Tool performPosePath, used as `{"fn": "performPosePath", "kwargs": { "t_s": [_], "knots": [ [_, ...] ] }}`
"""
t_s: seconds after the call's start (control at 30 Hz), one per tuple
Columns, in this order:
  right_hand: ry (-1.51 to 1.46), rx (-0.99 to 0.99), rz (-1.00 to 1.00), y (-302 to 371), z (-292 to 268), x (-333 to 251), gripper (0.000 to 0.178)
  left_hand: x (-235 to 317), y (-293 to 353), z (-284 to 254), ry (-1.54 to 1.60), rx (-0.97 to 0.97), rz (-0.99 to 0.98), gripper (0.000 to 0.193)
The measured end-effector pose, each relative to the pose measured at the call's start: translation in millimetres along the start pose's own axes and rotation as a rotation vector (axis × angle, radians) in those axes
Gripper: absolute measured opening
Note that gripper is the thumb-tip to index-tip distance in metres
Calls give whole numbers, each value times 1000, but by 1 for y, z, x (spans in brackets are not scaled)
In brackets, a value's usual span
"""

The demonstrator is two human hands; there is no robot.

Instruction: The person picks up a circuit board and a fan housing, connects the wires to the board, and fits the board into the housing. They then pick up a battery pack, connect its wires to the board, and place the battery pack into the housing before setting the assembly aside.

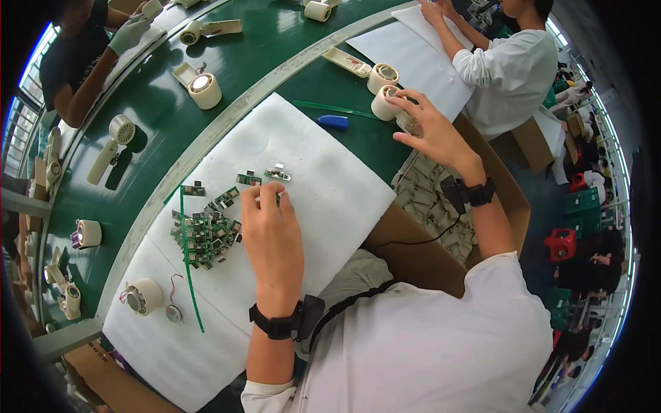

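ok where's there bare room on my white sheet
Bare sheet: right of the left hand, and from the loose circuit boards to the far corner. Crowded: left of that hand, with the board pile and green strip.

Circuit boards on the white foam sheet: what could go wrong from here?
1. The circuit boards lie in a loose, overlapping heap, so the left hand, close beside it, might scatter or scrape them.
2. The right hand is at one cream housing with a second housing right behind it; a clumsy move could knock them together.
3. The round metal part lies loose on the white foam sheet; its thin wire could snag.
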State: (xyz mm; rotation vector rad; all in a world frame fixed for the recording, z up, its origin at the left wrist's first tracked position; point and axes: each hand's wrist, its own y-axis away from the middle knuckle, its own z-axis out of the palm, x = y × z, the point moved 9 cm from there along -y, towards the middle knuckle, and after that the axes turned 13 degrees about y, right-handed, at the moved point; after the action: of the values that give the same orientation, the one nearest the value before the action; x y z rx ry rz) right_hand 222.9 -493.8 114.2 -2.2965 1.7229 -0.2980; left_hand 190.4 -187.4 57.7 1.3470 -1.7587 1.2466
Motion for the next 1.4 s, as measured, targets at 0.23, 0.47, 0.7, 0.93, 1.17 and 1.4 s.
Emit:
{"fn": "performPosePath", "kwargs": {
  "t_s": [0.23,0.47,0.7,0.93,1.17,1.4],
  "knots": [
    [-26,-41,305,-10,24,32,53,17,11,-5,-203,22,168,24],
    [-258,196,253,-2,7,25,52,13,33,-15,-309,91,281,26],
    [-468,-107,72,0,-12,-138,56,3,32,-24,-224,87,170,30],
    [-293,114,174,27,-4,-156,54,-11,52,-35,324,-49,-199,33],
    [-362,-143,-67,32,13,-178,34,-21,70,-9,935,-168,-342,32],
    [-134,-35,-381,27,5,-205,25,0,78,0,738,-394,-93,32]
  ]
}}
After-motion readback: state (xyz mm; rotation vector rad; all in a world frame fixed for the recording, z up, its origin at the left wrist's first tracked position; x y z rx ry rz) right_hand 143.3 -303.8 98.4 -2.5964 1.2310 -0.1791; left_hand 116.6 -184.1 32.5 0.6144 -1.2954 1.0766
